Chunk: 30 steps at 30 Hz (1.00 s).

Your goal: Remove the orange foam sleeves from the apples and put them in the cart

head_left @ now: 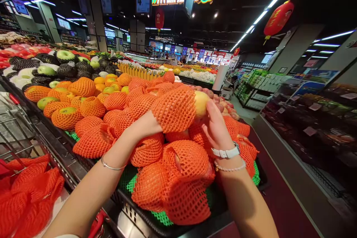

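Observation:
My left hand (153, 122) reaches into an orange foam net sleeve (175, 111), which covers its fingers. Out of the sleeve's far end pokes a smooth yellow fruit (200, 104), its kind unclear; my left hand appears closed round it from inside the net. My right hand (216, 124) is closed against the fruit's exposed right side, thumb and fingers curved about it. Beneath both hands lie several netted fruits (185, 161), with reddish skin showing through some of the mesh. A green mesh liner (163, 217) shows under them.
A black display bin (139, 219) edges the pile. At left stand a shopping cart (13, 134) and red netting (30, 193). Orange-netted fruits (67, 117) and green apples (65, 55) lie farther back. A shelf (315, 130) lines the right side.

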Available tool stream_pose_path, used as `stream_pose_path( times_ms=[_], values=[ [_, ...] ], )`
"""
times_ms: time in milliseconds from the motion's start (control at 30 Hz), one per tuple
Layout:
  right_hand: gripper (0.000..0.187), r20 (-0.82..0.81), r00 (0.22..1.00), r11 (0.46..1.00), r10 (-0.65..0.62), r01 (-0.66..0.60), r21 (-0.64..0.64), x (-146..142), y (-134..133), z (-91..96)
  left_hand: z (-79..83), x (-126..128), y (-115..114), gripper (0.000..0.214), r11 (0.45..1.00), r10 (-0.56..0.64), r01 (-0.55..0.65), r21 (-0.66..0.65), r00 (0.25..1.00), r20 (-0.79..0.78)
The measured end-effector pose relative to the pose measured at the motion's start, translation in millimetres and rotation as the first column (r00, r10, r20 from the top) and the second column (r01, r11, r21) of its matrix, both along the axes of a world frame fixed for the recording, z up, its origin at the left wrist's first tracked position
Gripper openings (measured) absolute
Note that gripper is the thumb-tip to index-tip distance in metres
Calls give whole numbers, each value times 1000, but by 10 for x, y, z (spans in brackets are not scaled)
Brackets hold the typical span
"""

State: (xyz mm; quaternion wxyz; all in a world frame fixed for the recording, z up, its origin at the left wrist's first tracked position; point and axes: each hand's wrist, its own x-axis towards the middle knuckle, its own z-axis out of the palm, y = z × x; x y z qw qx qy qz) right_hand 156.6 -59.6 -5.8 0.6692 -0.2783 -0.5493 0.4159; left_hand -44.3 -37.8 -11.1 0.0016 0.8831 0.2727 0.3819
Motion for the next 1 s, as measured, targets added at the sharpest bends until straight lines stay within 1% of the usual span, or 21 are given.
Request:
stream_pose_path(
  times_ms=[100,167,200,300,367,467,533,600,633,700,733,833,900,1000],
  values=[
    [47,212,977,1000,-23,20,17,-20,6,-45,-6,42,-46,35,997,-77,77,-24,997,-9],
    [51,288,957,999,-42,35,27,-49,12,-82,-8,72,-70,35,996,-82,82,-46,997,-5],
    [53,298,954,999,-34,28,26,-62,16,-100,-7,83,-79,34,996,-75,75,-54,997,3],
    [53,262,965,999,20,-27,22,-84,26,-138,-1,103,-99,32,999,-23,25,-34,998,59],
    [52,266,964,999,14,-23,30,-84,11,-132,-5,111,-97,29,1000,-2,3,-6,996,87],
    [47,329,940,995,-89,73,61,-91,-57,-86,-20,128,-71,29,1000,7,-7,2,993,119],
    [44,309,933,983,-183,167,79,-108,-114,-55,-25,139,-48,30,999,36,-34,-15,987,158],
    [41,262,938,974,-227,215,75,-134,-160,-40,-21,146,-30,31,998,52,-48,-28,978,204],
    [39,245,945,976,-217,207,68,-147,-175,-39,-17,146,-23,31,998,50,-43,-34,972,228],
    [37,217,964,987,-155,144,65,-169,-189,-42,-11,141,-14,30,998,47,-34,-53,960,275],
    [38,195,973,992,-119,108,67,-176,-189,-44,-11,135,-10,31,997,63,-45,-66,953,297],
    [42,146,988,998,-44,36,55,-170,-181,-46,-19,114,3,33,987,154,-127,-99,923,352],
    [44,176,984,1000,-1,-4,27,-148,-178,-43,-24,104,8,34,981,194,-168,-102,909,368],
    [45,259,964,998,64,-63,-12,-106,-174,-35,-18,107,0,31,985,171,-151,-84,924,342]
  ],
)
